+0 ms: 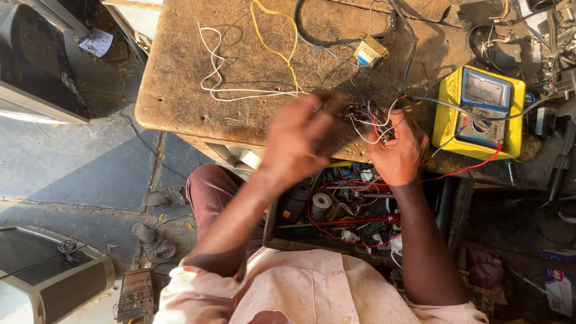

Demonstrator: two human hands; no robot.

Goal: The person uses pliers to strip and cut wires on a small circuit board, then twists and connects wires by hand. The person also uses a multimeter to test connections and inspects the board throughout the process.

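Hands meet over the worn desk (pixel 180 90): left hand (pixel 300 141), blurred, pinches a thin wire (pixel 327 110); right hand (pixel 397 153) is clamped on a small wired part (pixel 369 117). Beyond sit a yellow meter (pixel 480 111) and a small transformer (pixel 370 51).

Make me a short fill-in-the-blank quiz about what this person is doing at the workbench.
1. Both hands work on a small tangle of ____ at the bench's front edge; the left hand is blurred, the right hand grips the bundle.
2. The meter beside the right hand has a ____ case.
3. A loose white wire lies on the ____ workbench.
4. An open ____ of parts sits below the bench edge, above the person's lap.

Missing words: wires; yellow; wooden; drawer
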